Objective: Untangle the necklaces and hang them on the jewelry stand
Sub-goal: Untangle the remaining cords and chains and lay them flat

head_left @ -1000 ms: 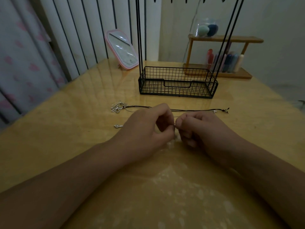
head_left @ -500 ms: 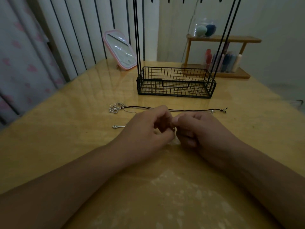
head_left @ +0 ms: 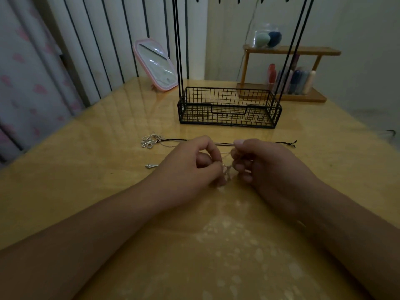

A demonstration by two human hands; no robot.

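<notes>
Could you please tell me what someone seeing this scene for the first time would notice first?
Most likely the two hands meeting at the table's centre: the left hand and right hand both pinch a fine silver chain between them. Just beyond lies a black cord necklace, stretched sideways with a silver pendant cluster at its left end. Behind that stands the black wire jewelry stand, nothing visibly hung.

A home dressing corner: pink mirror [head_left: 157,64], cosmetics shelf [head_left: 290,72], flowered curtain [head_left: 26,83], wooden table [head_left: 86,169].
</notes>
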